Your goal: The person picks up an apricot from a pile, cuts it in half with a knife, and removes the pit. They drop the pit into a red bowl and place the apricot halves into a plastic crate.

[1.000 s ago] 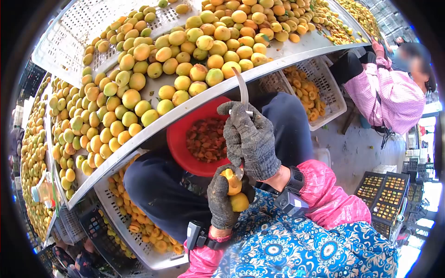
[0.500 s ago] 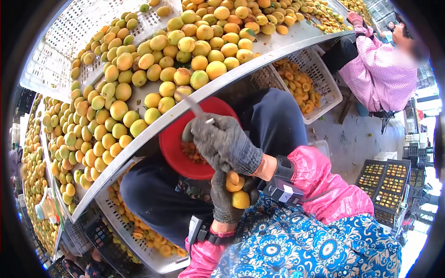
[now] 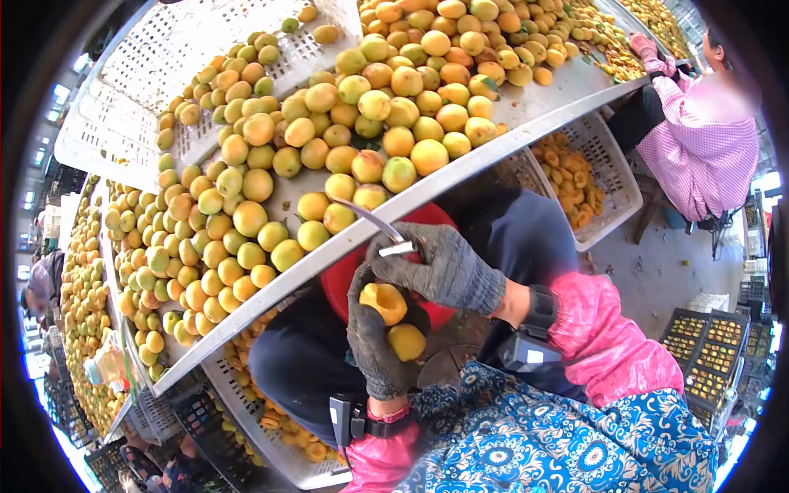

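Observation:
My left hand [image 3: 371, 341], in a dark grey knit glove, is closed around two apricots. The upper cut apricot [image 3: 384, 303] shows a hollow at its top; the lower whole apricot [image 3: 406, 343] rests against my palm. My right hand [image 3: 448, 267], gloved alike, grips a small knife [image 3: 376, 217] whose thin curved blade points up and left, over the table edge. Its fingers are just above the cut apricot. Behind both hands, between my knees, sits a red basin [image 3: 335, 283], largely covered by them.
A metal-edged table [image 3: 271, 302] heaped with apricots [image 3: 250, 218] crosses in front of me. Below it stand a white crate [image 3: 288, 460] at left and another crate [image 3: 631, 201] at right, both holding cut apricots. A person [image 3: 699, 148] in pink sits farther right.
My right hand has lifted off my left, and the knife has swung leftward. The upper apricot has turned to show its hollow. The whole view has shifted slightly.

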